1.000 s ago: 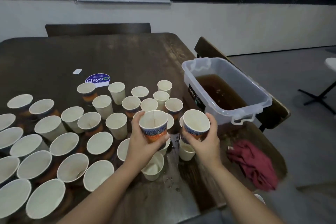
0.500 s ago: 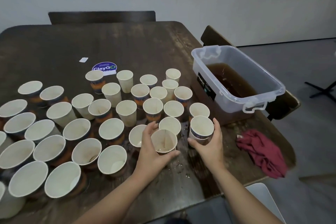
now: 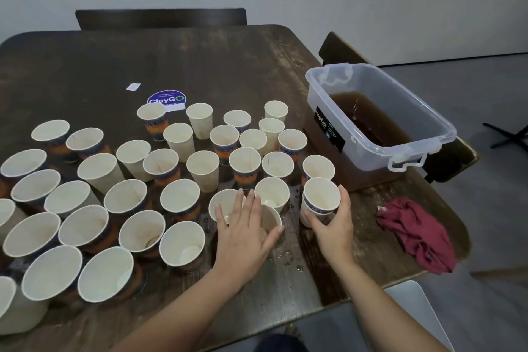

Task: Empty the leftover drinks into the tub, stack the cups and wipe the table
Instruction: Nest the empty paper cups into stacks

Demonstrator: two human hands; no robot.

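Left fingers [image 3: 243,203], earlier round a cup [image 3: 271,218], now lie straight over it; right fingers [image 3: 344,200] still grip theirs [image 3: 321,196].

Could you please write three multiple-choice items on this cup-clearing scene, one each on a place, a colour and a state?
1. Where does the crumpled cloth lie on the dark wooden table?
A. Near the table's right edge, nearer the camera than the tub
B. Inside the tub
C. Under the round blue sticker

2. What colour is that cloth?
A. White
B. Dark red
C. Green

3. What is the right hand doing?
A. Resting flat on the table
B. Gripping a white paper cup with a patterned band
C. Wiping with the cloth

Answers:
1 A: the cloth sits on the table just past the clear plastic tub of brown liquid, toward the camera.
2 B: its folds show a deep red.
3 B: thumb and fingers curl round the cup's wall, while the left hand lies over another cup.
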